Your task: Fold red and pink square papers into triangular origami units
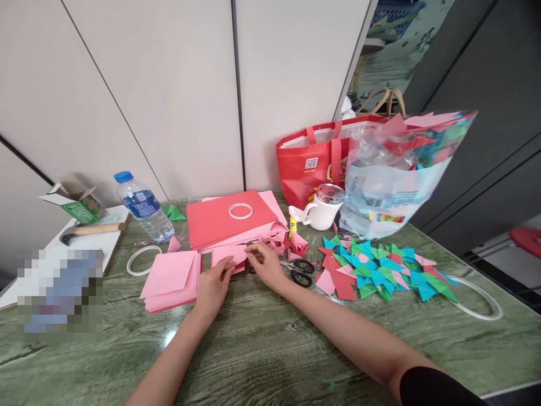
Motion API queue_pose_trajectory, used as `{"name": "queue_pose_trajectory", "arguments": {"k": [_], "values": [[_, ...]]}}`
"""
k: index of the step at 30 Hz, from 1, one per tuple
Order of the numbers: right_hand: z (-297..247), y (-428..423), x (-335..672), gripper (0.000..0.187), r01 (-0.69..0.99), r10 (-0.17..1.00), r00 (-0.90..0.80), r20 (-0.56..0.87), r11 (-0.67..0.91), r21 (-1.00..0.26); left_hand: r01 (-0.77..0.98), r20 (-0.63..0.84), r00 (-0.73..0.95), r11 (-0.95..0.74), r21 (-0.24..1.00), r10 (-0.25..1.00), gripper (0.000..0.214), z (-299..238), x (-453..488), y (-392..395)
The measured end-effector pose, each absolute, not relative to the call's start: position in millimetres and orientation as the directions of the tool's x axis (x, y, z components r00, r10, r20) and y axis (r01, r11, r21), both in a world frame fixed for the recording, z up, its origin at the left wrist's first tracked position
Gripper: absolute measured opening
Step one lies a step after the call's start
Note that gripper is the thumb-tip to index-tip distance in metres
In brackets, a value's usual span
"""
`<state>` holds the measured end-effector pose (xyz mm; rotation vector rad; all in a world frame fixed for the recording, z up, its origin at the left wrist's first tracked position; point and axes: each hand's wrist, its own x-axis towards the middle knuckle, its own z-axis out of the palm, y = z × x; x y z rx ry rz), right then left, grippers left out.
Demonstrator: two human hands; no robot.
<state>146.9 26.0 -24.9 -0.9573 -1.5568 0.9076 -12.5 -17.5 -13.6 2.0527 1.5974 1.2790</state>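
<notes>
A small piece of pink paper lies between my hands on the green table, with some red paper showing beneath it. My left hand has its fingers curled and closed at the near edge of this pink paper. At its right corner, my right hand pinches with thumb and forefinger. Left of my left hand stands a stack of pink paper squares. Scissors with black handles lie just right of my right hand. Small folded pink and red pieces are scattered behind it.
Red sheets carry a white ring at the back. A water bottle, hammer and another ring are left. Rightward are a white mug, red bag, plastic bag and colourful folded triangles.
</notes>
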Motion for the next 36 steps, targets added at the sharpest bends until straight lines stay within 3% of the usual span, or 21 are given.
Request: {"name": "queue_pose_trajectory", "arguments": {"k": [12,15,20,22,25,27,30,33,36], "values": [[-19.3,22.9,148.4,0.024,0.099,0.874,-0.227,0.429,0.459,-0.883,0.590,0.478,-0.131,-0.319,0.741,0.868,0.013,-0.4,-9.8,-23.0],[-19.3,22.9,148.3,0.023,0.087,0.877,-0.198,0.437,0.460,-0.884,0.664,0.600,-0.110,-0.390,0.637,0.792,0.007,0.5,-10.4,-23.8],[-14.5,18.1,149.5,0.038,0.133,0.813,-0.163,0.558,0.579,-0.804,0.744,0.864,0.003,-0.578,0.335,0.504,0.014,0.9,-13.6,-23.0],[-12.6,15.0,149.8,0.044,0.149,0.781,-0.185,0.596,0.622,-0.769,0.705,0.899,0.109,-0.671,0.231,0.424,0.018,1.7,-13.9,-23.0],[-12.8,13.5,150.1,0.029,0.142,0.773,-0.182,0.607,0.632,-0.762,0.666,0.891,0.228,-0.731,0.151,0.392,0.023,3.7,-10.8,-24.3],[-15.0,15.1,150.5,0.015,0.112,0.784,-0.125,0.607,0.619,-0.777,0.692,0.896,0.166,-0.697,0.191,0.411,0.031,4.7,-6.7,-24.7],[-18.2,18.4,151.3,0.009,0.043,0.806,-0.022,0.592,0.592,-0.804,0.693,0.848,-0.122,-0.568,0.444,0.515,0.062,4.1,-1.8,-21.2],[-18.2,19.1,151.8,0.008,0.018,0.826,-0.004,0.564,0.564,-0.825,0.414,0.620,-0.251,-0.497,0.763,0.743,0.063,2.6,-3.6,-12.0],[-15.0,17.5,151.7,0.004,0.044,0.844,-0.032,0.536,0.537,-0.843,0.158,0.387,-0.227,-0.359,0.920,0.894,0.053,4.0,-10.5,-2.3]]}}
